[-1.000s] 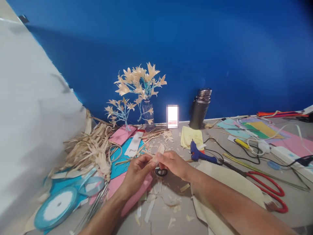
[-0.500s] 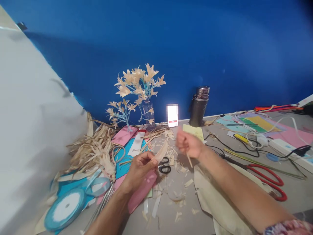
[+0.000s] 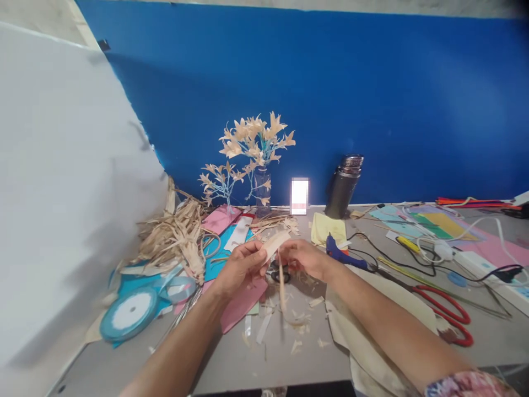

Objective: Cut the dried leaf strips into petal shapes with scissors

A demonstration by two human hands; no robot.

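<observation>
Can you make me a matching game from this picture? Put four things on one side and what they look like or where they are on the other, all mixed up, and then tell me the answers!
Things:
1. Wide pale piece
2. Glue gun
3. Big scissors
4. Ribbon roll

Clues:
A. Has red handles
B. Held in the left hand
C. Blue-green with a white middle
D. Has a dark blue body

Right pairs: 1-B, 2-D, 3-A, 4-C
</observation>
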